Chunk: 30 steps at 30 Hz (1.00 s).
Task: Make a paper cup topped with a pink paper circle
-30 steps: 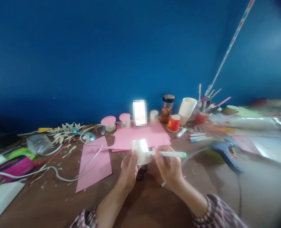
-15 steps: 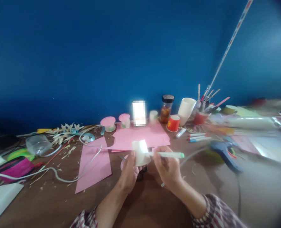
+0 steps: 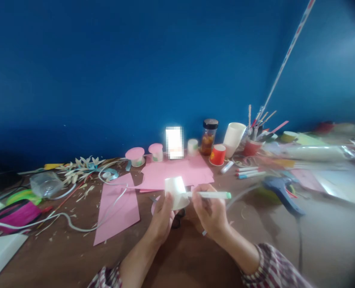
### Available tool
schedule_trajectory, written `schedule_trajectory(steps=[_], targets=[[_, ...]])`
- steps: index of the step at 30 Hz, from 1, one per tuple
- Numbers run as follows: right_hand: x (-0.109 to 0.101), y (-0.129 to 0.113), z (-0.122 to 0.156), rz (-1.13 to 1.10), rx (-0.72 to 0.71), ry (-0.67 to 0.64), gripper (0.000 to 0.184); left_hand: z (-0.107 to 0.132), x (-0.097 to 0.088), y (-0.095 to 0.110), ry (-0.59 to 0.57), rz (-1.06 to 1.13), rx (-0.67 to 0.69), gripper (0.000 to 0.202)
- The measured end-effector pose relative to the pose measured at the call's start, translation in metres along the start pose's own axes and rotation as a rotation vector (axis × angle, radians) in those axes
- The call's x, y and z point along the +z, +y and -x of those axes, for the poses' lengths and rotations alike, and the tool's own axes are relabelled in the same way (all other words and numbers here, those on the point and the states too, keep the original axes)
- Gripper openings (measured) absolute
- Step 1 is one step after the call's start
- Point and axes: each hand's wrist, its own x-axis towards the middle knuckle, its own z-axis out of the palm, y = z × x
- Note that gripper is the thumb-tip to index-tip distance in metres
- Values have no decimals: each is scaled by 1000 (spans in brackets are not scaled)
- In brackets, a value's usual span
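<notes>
Holding a small white paper cup (image 3: pixel 176 193) upside down, the left hand (image 3: pixel 162 218) has its fingers wrapped round the cup's side, up off the brown table (image 3: pixel 180 260). Right hand (image 3: pixel 211 212) is closed on a white marker with a green cap (image 3: pixel 209 195), lying roughly level, tip end right against the cup wall. So both hands are close together, low and middle.

Room-wise: the bare patch of table is just the strip in front of the wrists. Behind the cup sits a pink paper sheet (image 3: pixel 177 172), and another pink sheet (image 3: pixel 117 208) lies off to the left with a white ribbon (image 3: pixel 75 226) trailing over it. On the right, a blue glue gun (image 3: pixel 281 188) is near, and loose markers (image 3: pixel 249 172) lie further back. Dark scissors (image 3: pixel 177 218) peek out just under the left hand.
</notes>
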Motion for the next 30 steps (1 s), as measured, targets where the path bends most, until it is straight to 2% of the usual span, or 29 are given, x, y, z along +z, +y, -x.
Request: schedule_trajectory(steps=[7,15,24,30], targets=[[0,3,-4,20,7,58,8,1,1,5,27,-21,-43,52],[0,2,-4,-30,22,44,9,1,1,5,4,-4,-54,53],[1,5,-1,-72,43,80,8,1,6,8,56,-10,-60,59],[3,4,2,-80,39,60,5,1,6,6,-4,-9,-39,51]])
